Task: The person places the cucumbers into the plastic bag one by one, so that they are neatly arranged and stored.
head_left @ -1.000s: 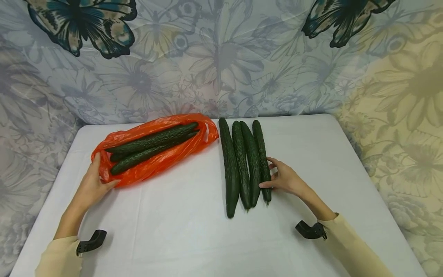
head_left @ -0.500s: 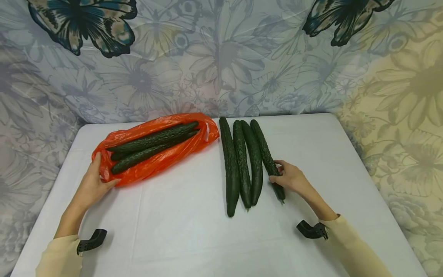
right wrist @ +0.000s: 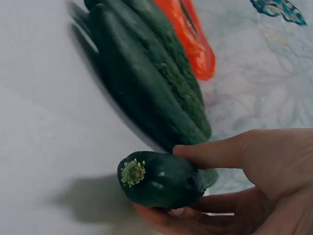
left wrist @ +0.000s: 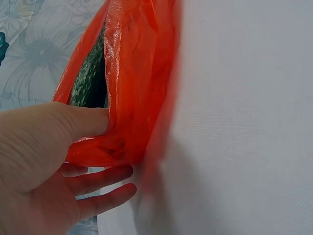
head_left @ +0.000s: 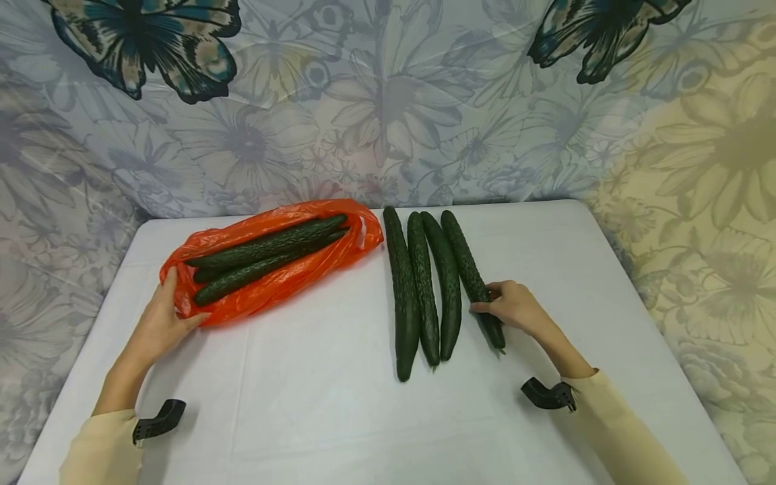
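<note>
Toward the lower end of a dark green cucumber, my right hand grips it between thumb and fingers. In the right wrist view, the stem end of this cucumber faces the camera, slightly raised above its shadow. Three more cucumbers lie side by side to its left. An orange plastic bag with several cucumbers showing through its opening lies at the back left. My left hand holds the near left end of the bag, thumb over the plastic and fingers beneath.
A white cloth covers the table. Behind the far edge hangs a floral fabric backdrop with printed butterflies. Each wrist carries a black camera mount.
The right hand has swung the lower end of the rightmost cucumber to the right, opening a gap from the other three. The left hand and bag stay in place.
</note>
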`<state>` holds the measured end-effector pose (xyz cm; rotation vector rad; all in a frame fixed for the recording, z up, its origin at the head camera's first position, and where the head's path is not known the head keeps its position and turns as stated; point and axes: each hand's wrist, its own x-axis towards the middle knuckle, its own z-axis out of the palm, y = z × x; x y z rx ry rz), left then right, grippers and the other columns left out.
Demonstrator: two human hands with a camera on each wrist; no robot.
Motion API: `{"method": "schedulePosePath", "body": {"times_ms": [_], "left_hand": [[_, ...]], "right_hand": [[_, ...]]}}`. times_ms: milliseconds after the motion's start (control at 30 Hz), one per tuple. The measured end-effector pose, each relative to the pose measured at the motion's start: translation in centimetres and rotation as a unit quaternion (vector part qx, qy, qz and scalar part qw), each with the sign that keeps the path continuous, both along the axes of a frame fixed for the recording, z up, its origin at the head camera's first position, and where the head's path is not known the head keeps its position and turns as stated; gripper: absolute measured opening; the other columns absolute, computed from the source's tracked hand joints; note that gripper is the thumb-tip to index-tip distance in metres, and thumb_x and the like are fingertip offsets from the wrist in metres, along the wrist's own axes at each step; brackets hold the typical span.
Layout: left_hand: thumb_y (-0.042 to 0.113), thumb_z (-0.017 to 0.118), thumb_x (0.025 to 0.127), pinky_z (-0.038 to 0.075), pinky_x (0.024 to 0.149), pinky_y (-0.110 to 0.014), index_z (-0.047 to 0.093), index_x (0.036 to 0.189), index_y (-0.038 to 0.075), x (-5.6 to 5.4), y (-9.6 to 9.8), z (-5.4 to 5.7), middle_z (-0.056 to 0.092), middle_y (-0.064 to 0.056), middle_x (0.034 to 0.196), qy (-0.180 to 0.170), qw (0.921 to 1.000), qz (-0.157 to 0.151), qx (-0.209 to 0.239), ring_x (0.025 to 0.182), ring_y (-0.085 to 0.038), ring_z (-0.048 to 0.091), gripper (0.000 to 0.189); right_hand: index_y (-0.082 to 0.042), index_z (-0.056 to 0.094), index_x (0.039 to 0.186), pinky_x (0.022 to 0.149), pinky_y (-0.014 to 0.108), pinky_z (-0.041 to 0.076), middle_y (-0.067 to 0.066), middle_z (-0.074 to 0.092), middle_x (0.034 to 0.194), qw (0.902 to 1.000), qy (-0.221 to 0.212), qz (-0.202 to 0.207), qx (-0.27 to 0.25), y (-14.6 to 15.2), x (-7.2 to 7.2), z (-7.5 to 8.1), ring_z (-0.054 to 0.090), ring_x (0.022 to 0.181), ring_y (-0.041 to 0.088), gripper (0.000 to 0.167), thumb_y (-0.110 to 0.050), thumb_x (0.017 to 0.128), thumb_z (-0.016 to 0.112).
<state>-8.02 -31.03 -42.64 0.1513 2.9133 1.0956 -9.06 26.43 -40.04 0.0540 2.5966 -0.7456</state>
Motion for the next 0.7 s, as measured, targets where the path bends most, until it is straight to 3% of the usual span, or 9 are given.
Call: {"method": "schedulePosePath", "body": {"times_ms": [167,333,467,700], "left_hand": [[-0.003,0.075,0.080,0.015,0.107,-0.071,-0.002,0.149,-0.016,0.0,0.0,0.1,0.010,-0.048,0.146,0.004,1.0000,-0.001,0.001,0.132,-0.064,0.018,0.104],[-0.004,0.075,0.079,0.016,0.106,-0.071,-0.001,0.149,-0.016,0.0,0.0,0.0,0.013,-0.049,0.145,0.008,1.0000,0.000,-0.004,0.130,-0.065,0.020,0.104],[-0.005,0.075,0.078,0.017,0.106,-0.071,-0.001,0.149,-0.016,-0.1,0.1,0.0,0.013,-0.049,0.144,0.010,0.9999,0.000,-0.004,0.130,-0.065,0.021,0.104],[-0.001,0.075,0.082,0.013,0.108,-0.071,-0.003,0.150,-0.013,0.0,0.0,-0.2,0.007,-0.047,0.148,-0.003,1.0000,0.000,0.006,0.134,-0.063,0.015,0.105]], "right_hand": [[0.016,0.032,0.144,0.082,0.044,0.057,0.038,0.035,0.144,0.9907,-0.055,-0.042,-0.117,0.8,-0.4,0.1,0.046,0.126,0.048,0.075,-0.028,0.094,0.066],[0.018,0.023,0.146,0.087,0.046,0.055,0.040,0.024,0.149,0.9754,-0.066,-0.045,-0.206,1.5,-0.1,0.2,0.042,0.129,0.050,0.076,-0.023,0.096,0.063],[0.016,0.022,0.147,0.088,0.045,0.055,0.037,0.021,0.152,0.9709,-0.051,-0.046,-0.230,1.9,0.2,0.5,0.048,0.125,0.048,0.076,-0.022,0.096,0.064],[0.012,0.027,0.148,0.084,0.042,0.057,0.036,0.029,0.149,0.9754,-0.014,-0.029,-0.218,1.9,0.3,1.7,0.058,0.114,0.044,0.075,-0.025,0.095,0.066]]}}
